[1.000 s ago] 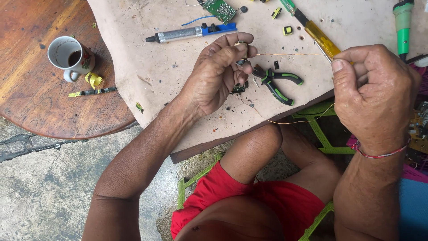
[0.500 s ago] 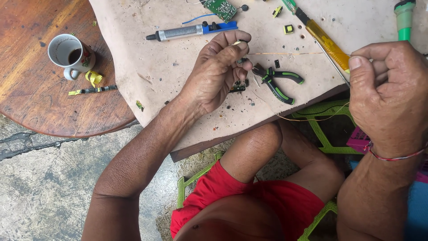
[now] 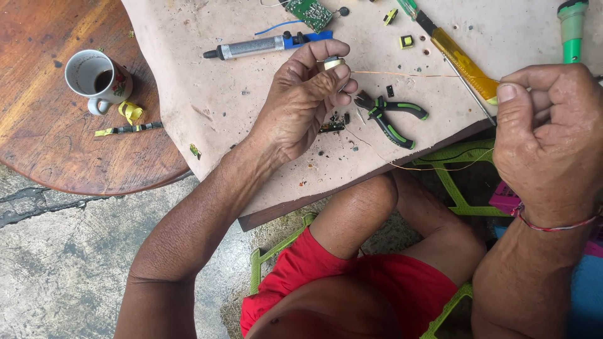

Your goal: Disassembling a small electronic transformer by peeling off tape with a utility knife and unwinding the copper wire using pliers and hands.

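A white ceramic mug (image 3: 95, 76) with a printed pattern stands on the round, reddish wooden tabletop (image 3: 56, 150) at the left; a little dark liquid sits in its bottom. Beside it lie a curl of yellow tape (image 3: 130, 111) and a thin yellow-and-black striped strip (image 3: 127, 130).

The left hand (image 3: 301, 103) is curled, pinching a small pale ring-shaped coil core (image 3: 333, 63) between thumb and fingertips above a worn beige board (image 3: 213, 94). A fine copper wire (image 3: 408, 75) runs taut from the core across to the right hand (image 3: 549, 141), which is clenched with thumb pressed on forefinger, gripping the wire's end.

On the board lie a metal desoldering pump (image 3: 264, 45) with a blue end, green-handled cutters (image 3: 389, 116), a yellow-handled screwdriver (image 3: 455, 56), a green circuit board (image 3: 309, 12) at the top edge, and small yellow-and-black components (image 3: 406, 42). A green tool handle (image 3: 571, 28) shows at the upper right.
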